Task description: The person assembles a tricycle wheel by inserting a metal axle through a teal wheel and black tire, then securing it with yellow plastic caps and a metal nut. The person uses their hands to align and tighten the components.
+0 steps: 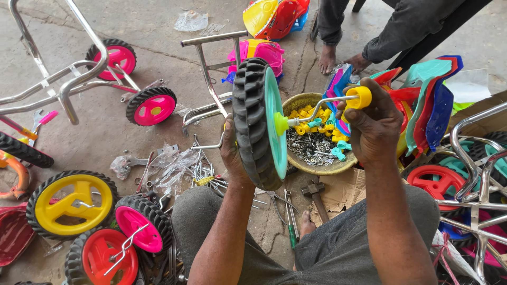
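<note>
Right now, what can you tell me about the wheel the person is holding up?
The wheel is a small toy-cycle wheel with a black, chunky ribbed tyre and a teal plastic hub, seen almost edge-on. A yellow cap sits at its centre, and a bent metal crank rod runs from it to a yellow pedal piece. The left hand grips the tyre from behind; the right hand holds the yellow pedal end. It is held above a bowl of small parts.

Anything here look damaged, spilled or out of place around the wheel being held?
Nothing looks damaged. The left hand steadies the teal wheel; the right hand grips its crank by the yellow pedal. Loose bolts and tools lie scattered across the cracked floor, beside the hardware bowl.
</note>
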